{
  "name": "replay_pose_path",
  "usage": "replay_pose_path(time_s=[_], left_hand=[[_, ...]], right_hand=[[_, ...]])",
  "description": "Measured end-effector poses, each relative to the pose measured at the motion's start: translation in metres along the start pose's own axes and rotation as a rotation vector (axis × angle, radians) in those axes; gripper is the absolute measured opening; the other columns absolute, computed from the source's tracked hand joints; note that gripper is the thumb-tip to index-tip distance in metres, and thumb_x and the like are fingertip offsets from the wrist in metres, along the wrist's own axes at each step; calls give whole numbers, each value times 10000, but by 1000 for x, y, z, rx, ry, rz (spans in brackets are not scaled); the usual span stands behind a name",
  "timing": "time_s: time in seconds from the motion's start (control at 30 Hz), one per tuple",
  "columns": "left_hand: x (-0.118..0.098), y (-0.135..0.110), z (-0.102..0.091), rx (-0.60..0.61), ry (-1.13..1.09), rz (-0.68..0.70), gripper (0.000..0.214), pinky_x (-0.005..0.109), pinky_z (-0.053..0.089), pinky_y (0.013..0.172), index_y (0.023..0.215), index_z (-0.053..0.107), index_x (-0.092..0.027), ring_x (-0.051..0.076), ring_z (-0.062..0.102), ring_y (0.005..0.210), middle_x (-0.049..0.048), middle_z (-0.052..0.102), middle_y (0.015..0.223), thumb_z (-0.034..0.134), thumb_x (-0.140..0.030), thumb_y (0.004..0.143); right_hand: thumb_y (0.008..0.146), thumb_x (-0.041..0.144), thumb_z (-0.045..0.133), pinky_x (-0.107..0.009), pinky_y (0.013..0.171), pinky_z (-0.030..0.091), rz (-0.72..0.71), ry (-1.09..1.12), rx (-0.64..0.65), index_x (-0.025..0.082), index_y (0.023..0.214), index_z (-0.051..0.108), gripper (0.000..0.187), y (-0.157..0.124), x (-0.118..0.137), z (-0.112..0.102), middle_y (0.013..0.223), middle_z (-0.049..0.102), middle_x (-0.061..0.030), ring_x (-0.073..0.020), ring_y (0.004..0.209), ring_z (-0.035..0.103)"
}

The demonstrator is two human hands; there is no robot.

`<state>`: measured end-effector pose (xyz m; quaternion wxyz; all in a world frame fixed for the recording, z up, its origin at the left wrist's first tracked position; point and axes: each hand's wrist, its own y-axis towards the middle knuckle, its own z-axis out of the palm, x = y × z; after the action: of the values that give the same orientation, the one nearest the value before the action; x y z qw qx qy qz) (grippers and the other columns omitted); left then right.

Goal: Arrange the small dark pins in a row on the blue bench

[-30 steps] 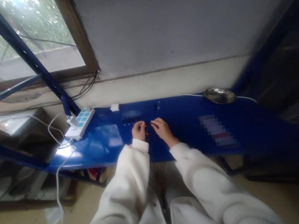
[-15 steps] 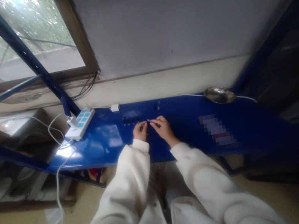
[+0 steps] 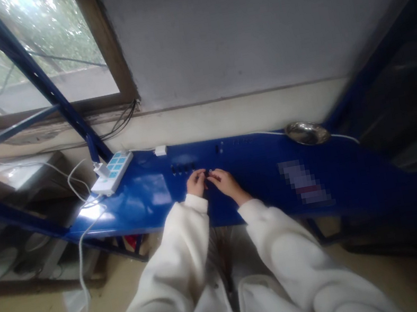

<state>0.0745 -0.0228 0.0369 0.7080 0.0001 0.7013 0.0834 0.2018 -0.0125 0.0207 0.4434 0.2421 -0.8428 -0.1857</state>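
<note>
Over the blue tabletop (image 3: 254,185), my left hand (image 3: 196,183) is closed in a pinch around a tiny dark piece (image 3: 206,174), whose kind is too small to make out. My right hand (image 3: 225,181) meets it from the right, thumb and fingers pinched at a small pale, shiny bit (image 3: 210,171). The fingertips of both hands almost touch. Just beyond my left hand stands a short row of several small dark parts (image 3: 183,168). Farther back lie another small dark piece (image 3: 217,149) and some tiny pale bits (image 3: 222,146).
A white power strip (image 3: 111,174) with plugs lies at the left end of the table. A white adapter (image 3: 161,151) sits by the back edge. At the back right is a shiny metal bowl (image 3: 306,132), near a white cable. A blurred flat item (image 3: 304,182) lies right.
My right hand's fingers have shifted slightly and curled closer to my left hand. A small pale, shiny bit now shows at the fingertips. The table's other things have stayed put.
</note>
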Motion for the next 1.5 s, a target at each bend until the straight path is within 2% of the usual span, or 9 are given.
replay_pose_path(time_s=[0.23, 0.5, 0.63, 0.83, 1.03, 1.17, 1.5], left_hand=[[2, 2, 0, -2, -22, -29, 160, 174, 338, 341, 831, 558, -145, 36, 418, 330, -31, 511, 584, 486, -228, 716], [7, 4, 0, -58, 15, -23, 135, 161, 315, 316, 816, 530, -128, 33, 409, 312, -40, 491, 570, 434, -179, 735], [11, 6, 0, -62, 9, -8, 144, 163, 312, 312, 826, 523, -130, 36, 407, 303, -45, 485, 553, 421, -187, 742], [13, 6, 0, -44, 22, -7, 158, 158, 310, 317, 847, 520, -130, 34, 414, 304, -44, 502, 553, 428, -190, 734], [13, 6, 1, -49, 24, -19, 164, 167, 318, 316, 849, 517, -127, 42, 418, 303, -43, 503, 543, 425, -179, 723], [9, 4, 2, -50, 19, -27, 152, 166, 312, 317, 837, 512, -127, 39, 412, 300, -47, 498, 531, 425, -163, 718], [3, 1, 4, -40, 12, -71, 155, 168, 310, 324, 834, 507, -128, 39, 402, 299, -56, 488, 509, 412, -132, 712]], right_hand=[[782, 293, 470, -247, 652, 435, -7, -3, 23, 172, 836, 606, 189, 0, 2, 0, 749, 589, -42, -134, 685, 539], [771, 326, 478, -259, 645, 445, 8, -33, -164, 147, 822, 605, 225, 1, 1, 0, 751, 617, -68, -141, 662, 554], [759, 344, 489, -254, 645, 452, 93, 7, -224, 143, 843, 603, 246, 4, 5, -3, 748, 640, -68, -139, 650, 571], [727, 338, 524, -234, 594, 453, 260, 49, -192, 128, 776, 607, 231, 19, -8, -4, 695, 650, -67, -140, 615, 593], [686, 296, 575, -227, 598, 432, 372, -191, -135, 134, 713, 628, 172, 44, -38, -24, 690, 656, -73, -154, 652, 601], [685, 294, 575, -215, 574, 408, 402, -298, -95, 135, 725, 639, 175, 57, -48, -34, 709, 658, -72, -151, 658, 593], [690, 299, 569, -206, 537, 372, 469, -391, -86, 146, 722, 645, 174, 68, -57, -22, 724, 660, -72, -138, 629, 575]])
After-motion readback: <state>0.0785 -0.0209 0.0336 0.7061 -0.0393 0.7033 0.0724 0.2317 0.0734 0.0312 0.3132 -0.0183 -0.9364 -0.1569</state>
